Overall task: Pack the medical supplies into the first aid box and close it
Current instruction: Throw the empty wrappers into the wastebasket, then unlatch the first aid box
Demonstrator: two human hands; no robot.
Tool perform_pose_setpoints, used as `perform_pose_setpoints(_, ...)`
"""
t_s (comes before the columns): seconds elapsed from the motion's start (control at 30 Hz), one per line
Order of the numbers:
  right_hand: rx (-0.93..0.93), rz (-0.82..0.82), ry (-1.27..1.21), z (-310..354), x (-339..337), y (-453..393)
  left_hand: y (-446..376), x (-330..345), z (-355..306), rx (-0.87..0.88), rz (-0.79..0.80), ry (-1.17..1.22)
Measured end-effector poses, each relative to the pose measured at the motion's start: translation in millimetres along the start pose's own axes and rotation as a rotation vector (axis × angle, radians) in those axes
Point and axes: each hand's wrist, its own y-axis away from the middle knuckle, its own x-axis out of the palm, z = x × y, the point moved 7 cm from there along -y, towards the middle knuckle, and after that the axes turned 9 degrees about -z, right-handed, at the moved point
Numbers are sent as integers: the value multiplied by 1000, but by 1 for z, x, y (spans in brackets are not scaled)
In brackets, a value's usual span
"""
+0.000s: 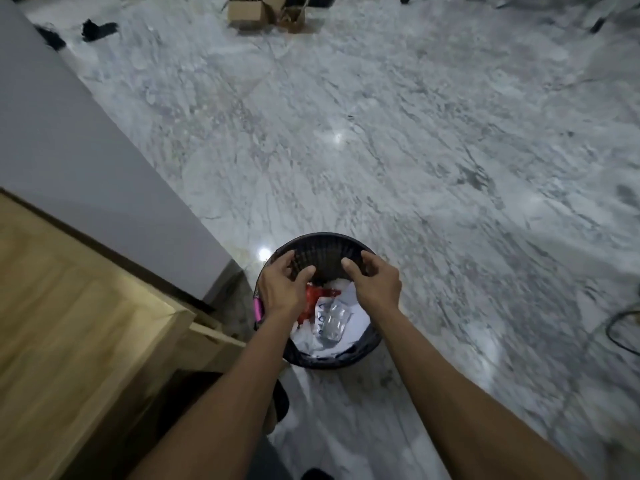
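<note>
Head view: one wide-angle look down at a floor, somewhat blurred.
Landmark: a round black mesh waste bin (323,249) stands on the grey-white marbled stone floor (415,133), just beside the corner of a pale wooden table (69,323).
Bin contents: crumpled white paper (349,313), a red wrapper (311,299) toward the left side, and a clear plastic blister-like piece (332,322) lying on the paper.
Left hand (284,285): over the bin's left rim, fingers curled loosely and spread – nothing visible between them.
Right hand (374,282): over the bin's right rim, fingers likewise half-curled, with nothing in its grasp.
Hands together: apart, thumbs pointing toward each other above the bin's far inner wall.
Pink object (258,308): hangs at the bin's left outer edge; too blurred to identify.
Far from the bin: open brown cardboard boxes (256,12) at the top of the view – and a white wall panel (86,140) rising behind the table.
Task things: the first aid box and the medical supplies do not show in this view.
</note>
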Motion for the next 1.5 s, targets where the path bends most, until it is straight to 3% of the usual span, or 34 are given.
perform_pose_setpoints(0.27,19,-8,-49,4,0,4,1,-10,-3,5,-6,-26)
perform_pose_setpoints(0.47,11,-37,-130,32,-22,19,23,-30,-40,100,-23,-7)
perform_pose_setpoints(0.83,-216,40,-370,164,-96,95,100,-117,-161,355,-69,152)
perform_pose_setpoints(1.13,-404,368,-475,255,-87,221,172,-266,-188,526,-295,175)
perform_pose_setpoints(1.5,-539,916,-339,253,15,391,257,-438,-90,378,-705,148)
